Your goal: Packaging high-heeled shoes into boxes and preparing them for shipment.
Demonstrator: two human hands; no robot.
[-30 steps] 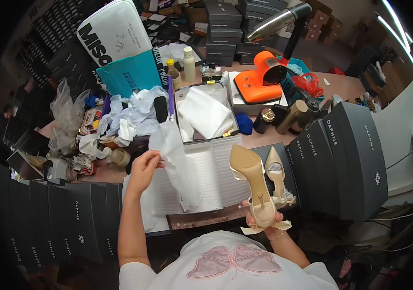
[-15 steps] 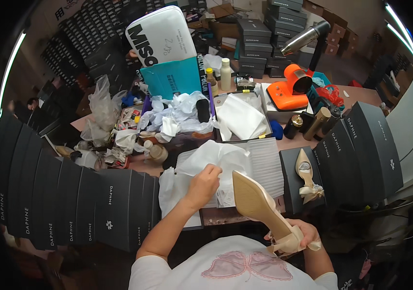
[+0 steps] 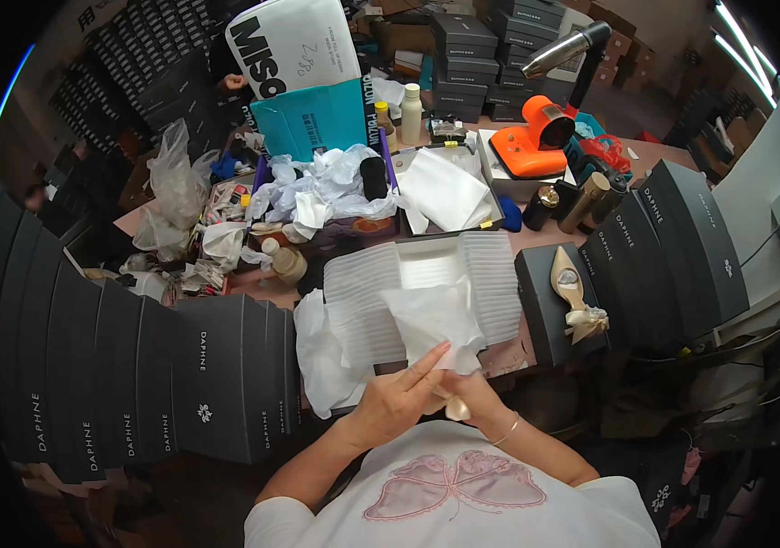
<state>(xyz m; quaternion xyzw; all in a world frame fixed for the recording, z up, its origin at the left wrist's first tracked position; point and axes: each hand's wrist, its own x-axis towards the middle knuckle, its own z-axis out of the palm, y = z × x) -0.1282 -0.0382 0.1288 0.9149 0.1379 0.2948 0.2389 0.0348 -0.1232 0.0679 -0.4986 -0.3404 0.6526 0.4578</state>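
A sheet of white tissue paper (image 3: 436, 321) lies over the pointed-toe shoe held in front of my chest, hiding its sole and toe. Only the shoe's cream ribbon bow (image 3: 457, 408) pokes out below my hands. My left hand (image 3: 396, 402) presses the paper's near edge, index finger stretched along it and the other fingers curled. Close beside it, my right hand (image 3: 474, 398) is closed around the heel end of the shoe, its fingers partly hidden. Beyond them sits an open shoebox lined with ribbed white foam sheet (image 3: 363, 306). A matching beige shoe (image 3: 569, 279) rests on a dark grey box (image 3: 541, 301) to the right.
Dark grey shoeboxes (image 3: 216, 384) stand in a row at left, and more shoeboxes (image 3: 669, 247) at right. Farther back are a purple-edged bin of crumpled plastic (image 3: 340, 187), a tray with white sheets (image 3: 445, 192), an orange device (image 3: 532, 151) and several bottles (image 3: 411, 114).
The shoe has moved left to the middle, and tissue paper now covers it. My hands have come together. The foam lining shows more where the paper was lifted off.
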